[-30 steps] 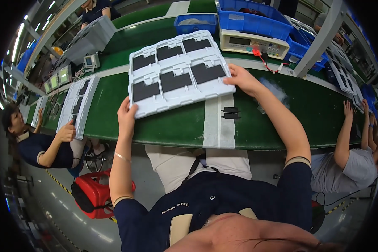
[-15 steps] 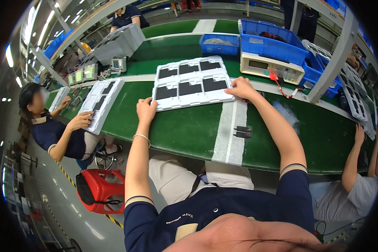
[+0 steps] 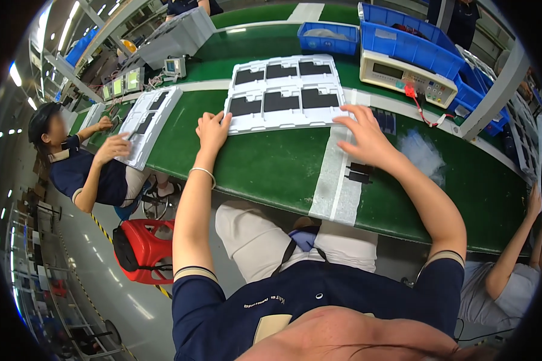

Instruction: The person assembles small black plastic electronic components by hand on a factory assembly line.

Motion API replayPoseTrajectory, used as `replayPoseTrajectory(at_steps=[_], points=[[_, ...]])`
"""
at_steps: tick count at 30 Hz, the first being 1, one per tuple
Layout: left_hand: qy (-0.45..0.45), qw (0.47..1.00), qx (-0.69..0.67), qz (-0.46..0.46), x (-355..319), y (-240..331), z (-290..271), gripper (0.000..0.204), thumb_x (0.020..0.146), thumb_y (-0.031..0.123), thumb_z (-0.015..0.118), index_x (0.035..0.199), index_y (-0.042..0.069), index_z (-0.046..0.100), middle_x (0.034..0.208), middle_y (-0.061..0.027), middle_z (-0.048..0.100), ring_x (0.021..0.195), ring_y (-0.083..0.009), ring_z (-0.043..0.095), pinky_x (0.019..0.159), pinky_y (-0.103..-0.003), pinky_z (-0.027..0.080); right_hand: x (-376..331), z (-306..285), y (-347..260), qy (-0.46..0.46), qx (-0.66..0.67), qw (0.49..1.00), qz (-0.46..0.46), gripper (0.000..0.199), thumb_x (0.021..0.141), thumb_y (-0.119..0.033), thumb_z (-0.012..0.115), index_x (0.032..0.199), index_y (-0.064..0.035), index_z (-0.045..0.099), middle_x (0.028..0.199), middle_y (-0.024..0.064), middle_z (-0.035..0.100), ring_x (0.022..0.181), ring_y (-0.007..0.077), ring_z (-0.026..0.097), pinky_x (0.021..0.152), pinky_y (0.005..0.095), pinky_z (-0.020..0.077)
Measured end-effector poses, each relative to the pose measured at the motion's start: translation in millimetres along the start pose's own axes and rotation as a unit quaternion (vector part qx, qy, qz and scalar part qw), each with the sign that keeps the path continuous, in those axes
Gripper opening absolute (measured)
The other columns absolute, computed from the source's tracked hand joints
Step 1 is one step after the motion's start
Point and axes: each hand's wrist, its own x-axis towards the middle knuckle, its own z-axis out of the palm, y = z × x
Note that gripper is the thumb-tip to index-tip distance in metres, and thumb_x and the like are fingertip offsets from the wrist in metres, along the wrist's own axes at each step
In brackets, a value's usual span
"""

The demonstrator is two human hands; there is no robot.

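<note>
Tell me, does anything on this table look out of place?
Small black pieces lie loose beside the right hand, outside the white tray whose compartments hold dark pieces. Crumpled clear plastic on the green table also looks untidy. No spill shows.

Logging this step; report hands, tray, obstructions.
Left hand at white tray, near-left corner. Right hand open by near-right corner. Tray on green bench. Black parts near right hand, off tray.

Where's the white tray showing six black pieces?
Head view, upper middle: the white tray lies on the green table, left hand and right hand at its near corners.
</note>
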Motion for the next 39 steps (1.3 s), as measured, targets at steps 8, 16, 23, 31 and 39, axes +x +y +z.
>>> replayPoseTrajectory(at_steps=[8,16,23,31,39], points=[[-0.012,0.920,-0.192,0.341,-27.7,119.3,-33.7,0.040,0.072,0.013,0.065,0.109,0.002,0.051,0.109,-0.0145,0.049,0.105,-0.0301,0.046,0.090,-0.039,0.036,-50.7,-30.7,-27.3,-0.046,0.232,0.970,0.055,0.042,0.072,-0.008,0.062,0.112,-0.0080,0.049,0.122,0.0111,0.040,0.113,0.0269,0.039,0.091,0.0353,0.0366],[-0.252,0.673,-0.222,0.659,-93.2,210.6,-15.8,0.066,0.072,0.034,0.065,0.122,-0.002,0.041,0.131,-0.0203,0.033,0.124,-0.0338,0.031,0.102,-0.043,0.027,-69.2,-34.9,-3.1,0.072,0.302,0.936,0.167,0.022,0.074,-0.002,0.058,0.096,-0.0026,0.057,0.108,0.0083,0.050,0.098,0.0184,0.051,0.078,0.0281,0.0430],[-0.311,0.675,-0.266,0.614,-82.3,212.1,-8.0,0.053,0.073,0.025,0.064,0.116,-0.002,0.047,0.128,-0.0143,0.041,0.124,-0.0285,0.034,0.101,-0.042,0.030,-63.1,-20.4,24.0,0.191,0.224,0.940,0.173,0.011,0.076,0.002,0.055,0.086,0.0002,0.058,0.093,0.0075,0.054,0.080,0.0162,0.056,0.068,0.0249,0.0453],[-0.319,0.683,-0.297,0.586,-78.4,204.6,-13.1,0.046,0.068,0.012,0.067,0.110,0.001,0.052,0.126,-0.0122,0.045,0.120,-0.0289,0.040,0.097,-0.044,0.035,-58.8,-11.1,32.6,0.194,0.147,0.955,0.170,0.006,0.077,0.001,0.055,0.082,-0.0014,0.058,0.086,0.0054,0.055,0.068,0.0152,0.056,0.060,0.0235,0.0454],[-0.277,0.697,-0.305,0.587,-86.0,203.8,-9.1,0.041,0.065,0.011,0.067,0.101,-0.003,0.055,0.119,-0.0144,0.049,0.114,-0.0307,0.043,0.092,-0.042,0.038,-33.9,-45.9,4.7,-0.134,0.083,0.968,0.193,0.031,0.066,-0.013,0.067,0.092,-0.0029,0.053,0.088,0.0118,0.058,0.078,0.0269,0.058,0.067,0.0349,0.0464]])
